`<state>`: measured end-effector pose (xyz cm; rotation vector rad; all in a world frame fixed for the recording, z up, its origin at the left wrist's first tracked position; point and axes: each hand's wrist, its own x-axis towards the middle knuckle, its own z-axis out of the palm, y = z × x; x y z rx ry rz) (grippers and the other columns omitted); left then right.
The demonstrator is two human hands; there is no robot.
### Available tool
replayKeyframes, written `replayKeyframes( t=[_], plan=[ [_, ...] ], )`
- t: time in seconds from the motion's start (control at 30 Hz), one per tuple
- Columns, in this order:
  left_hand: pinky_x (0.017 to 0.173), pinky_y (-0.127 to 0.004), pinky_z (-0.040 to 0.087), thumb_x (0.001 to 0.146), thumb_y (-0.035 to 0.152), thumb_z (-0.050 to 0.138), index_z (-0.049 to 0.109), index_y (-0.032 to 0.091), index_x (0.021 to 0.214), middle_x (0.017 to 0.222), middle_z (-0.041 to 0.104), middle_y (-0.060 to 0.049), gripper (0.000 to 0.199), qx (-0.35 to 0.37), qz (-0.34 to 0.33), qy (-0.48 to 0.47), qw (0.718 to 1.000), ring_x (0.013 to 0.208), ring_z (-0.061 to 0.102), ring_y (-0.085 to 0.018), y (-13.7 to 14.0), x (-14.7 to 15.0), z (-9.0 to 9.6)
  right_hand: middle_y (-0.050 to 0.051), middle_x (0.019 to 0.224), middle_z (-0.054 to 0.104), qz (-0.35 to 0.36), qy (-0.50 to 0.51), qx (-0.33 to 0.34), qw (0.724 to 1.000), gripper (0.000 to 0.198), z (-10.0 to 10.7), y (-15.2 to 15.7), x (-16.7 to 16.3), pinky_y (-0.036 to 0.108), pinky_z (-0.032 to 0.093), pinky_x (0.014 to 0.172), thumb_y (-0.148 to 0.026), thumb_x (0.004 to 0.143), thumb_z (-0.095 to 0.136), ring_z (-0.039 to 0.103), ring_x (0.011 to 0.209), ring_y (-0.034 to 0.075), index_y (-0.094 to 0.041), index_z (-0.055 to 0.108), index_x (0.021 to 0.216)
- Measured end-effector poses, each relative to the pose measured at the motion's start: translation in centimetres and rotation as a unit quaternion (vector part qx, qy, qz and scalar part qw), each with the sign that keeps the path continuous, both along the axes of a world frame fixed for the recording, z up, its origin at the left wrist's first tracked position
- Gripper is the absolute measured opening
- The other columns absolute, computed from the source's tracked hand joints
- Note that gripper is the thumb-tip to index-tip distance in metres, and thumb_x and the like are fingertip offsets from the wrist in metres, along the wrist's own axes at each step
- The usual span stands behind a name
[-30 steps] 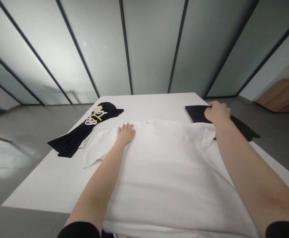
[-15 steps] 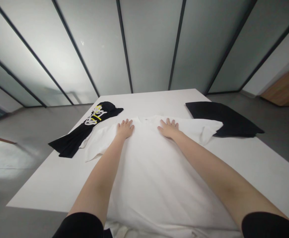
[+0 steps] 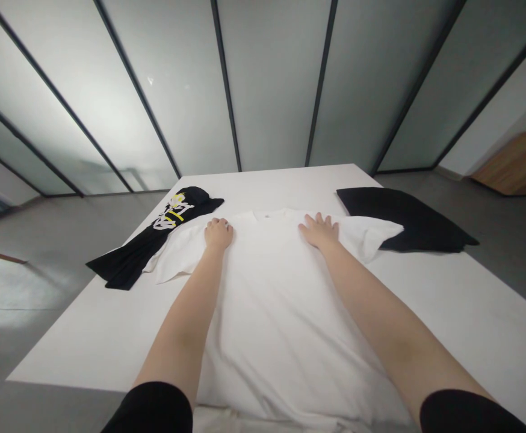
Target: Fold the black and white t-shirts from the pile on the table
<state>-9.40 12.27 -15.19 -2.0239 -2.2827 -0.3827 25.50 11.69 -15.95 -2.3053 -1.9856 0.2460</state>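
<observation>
A white T-shirt [image 3: 281,288] lies spread out in front of me, its collar at the far side and its lower hem close to my body. My left hand [image 3: 218,233] rests at the left shoulder of the T-shirt, its fingers curled in on the fabric. On the right shoulder, my right hand [image 3: 321,231] lies flat with the fingers spread. Some creases run across the body of the shirt.
A black garment with a white and yellow print [image 3: 173,218] lies at the left of the white table [image 3: 77,337], against the shirt's left sleeve. Another black garment [image 3: 402,216] lies at the right, partly under the right sleeve. Frosted glass panels [image 3: 272,84] stand behind.
My hands have moved slightly apart, the left one to the left and the right one to the right. The left fingers have curled in. The left sleeve has shifted a little.
</observation>
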Motion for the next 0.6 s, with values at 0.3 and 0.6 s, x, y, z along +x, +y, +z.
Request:
replayKeyframes(
  t=[0.3, 0.6],
  plan=[
    [0.121, -0.06, 0.039, 0.106, 0.039, 0.037, 0.058, 0.027, 0.152, 0.165, 0.052, -0.014, 0.052, -0.039, -0.023, 0.022, 0.999, 0.15, 0.045, -0.038, -2.2, -1.3, -0.5, 0.019, 0.177, 0.03, -0.048, -0.006, 0.017, 0.999, 0.068, 0.2, -0.9, 5.6, 0.068, 0.023, 0.125, -0.057, 0.109, 0.031, 0.026, 0.16, 0.051, -0.024, 0.045, 0.167],
    [0.12, -0.066, 0.037, 0.106, 0.041, 0.035, 0.056, 0.023, 0.153, 0.166, 0.049, -0.018, 0.054, -0.05, -0.015, 0.023, 0.998, 0.153, 0.041, -0.042, -2.3, -0.3, -0.7, 0.01, 0.182, 0.024, 0.149, 0.016, -0.015, 0.989, 0.066, 2.2, -3.6, -3.5, 0.065, 0.016, 0.131, -0.054, 0.11, 0.037, 0.019, 0.164, 0.047, -0.029, 0.037, 0.171]
  ],
)
